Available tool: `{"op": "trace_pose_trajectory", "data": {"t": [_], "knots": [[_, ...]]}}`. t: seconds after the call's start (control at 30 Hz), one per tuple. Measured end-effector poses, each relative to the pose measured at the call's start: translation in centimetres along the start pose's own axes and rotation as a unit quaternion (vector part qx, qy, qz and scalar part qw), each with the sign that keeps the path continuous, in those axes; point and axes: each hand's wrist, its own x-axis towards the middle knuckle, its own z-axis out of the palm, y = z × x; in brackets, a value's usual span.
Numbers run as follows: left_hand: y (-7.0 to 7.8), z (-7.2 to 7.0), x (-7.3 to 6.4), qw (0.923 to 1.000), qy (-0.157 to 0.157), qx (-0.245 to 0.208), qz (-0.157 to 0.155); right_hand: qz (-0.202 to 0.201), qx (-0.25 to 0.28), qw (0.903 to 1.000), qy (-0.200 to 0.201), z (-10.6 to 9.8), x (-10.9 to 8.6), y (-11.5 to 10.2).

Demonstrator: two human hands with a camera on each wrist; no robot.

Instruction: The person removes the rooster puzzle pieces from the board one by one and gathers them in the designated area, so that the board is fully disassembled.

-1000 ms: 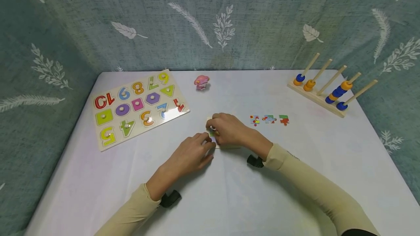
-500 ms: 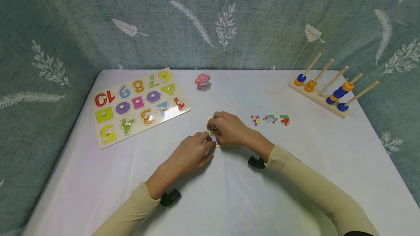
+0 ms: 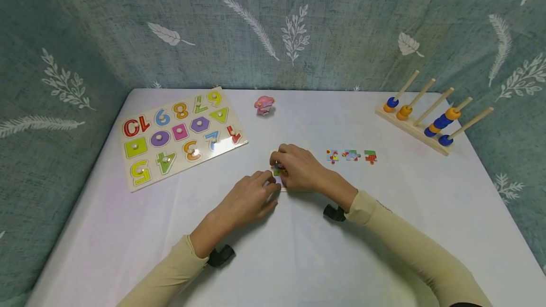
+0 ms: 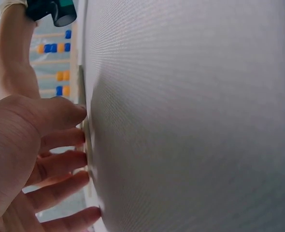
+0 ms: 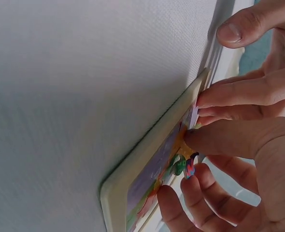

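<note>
A small wooden-framed jigsaw tray [image 5: 116, 195] with a colourful picture lies flat on the table, mostly under my right hand [image 3: 300, 169] in the head view. Between its thumb and fingers, that hand pinches a multicoloured jigsaw piece [image 5: 189, 168], tilted up from the picture. The fingers cover much of this piece. My left hand [image 3: 248, 200] rests at the tray's left edge, its fingers loosely bent and touching the edge. Right of the tray, three loose jigsaw pieces [image 3: 351, 155] lie in a row.
A wooden number-and-shape board [image 3: 183, 139] lies at the left. A pink figurine [image 3: 264, 105] stands near the table's back edge. At the back right is a peg stand [image 3: 411, 129] with blue and orange beads. Patterned cloth [image 3: 239, 60] hangs behind the table.
The view shifts slightly. Both hands stay almost in place at the tray, and the right fingers keep hold of the jigsaw piece, its tilt changing slightly.
</note>
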Motion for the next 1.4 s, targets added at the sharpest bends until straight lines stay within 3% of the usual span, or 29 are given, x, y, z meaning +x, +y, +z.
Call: {"op": "trace_pose_trajectory", "data": {"t": [0.4, 0.67, 1.0, 1.4], "knots": [[0.0, 0.0, 0.1, 1.0, 0.005, 0.001, 0.0, 0.005, 0.006, 1.0, 0.002, 0.0, 0.1, 0.2], [-0.1, 0.1, 0.1, 0.9999, 0.013, 0.007, 0.009, -0.026, 0.008, 0.9994, 0.023, -0.2, 0.0, 0.0], [0.0, 0.1, 0.1, 1.0, 0.008, -0.002, 0.004, -0.015, 0.001, 0.999, 0.043, -2.1, -0.5, 0.8], [0.1, 0.0, 0.1, 0.9999, 0.003, -0.01, -0.003, 0.01, -0.023, 0.9988, 0.042, -4.6, -3.2, 2.2]]}}
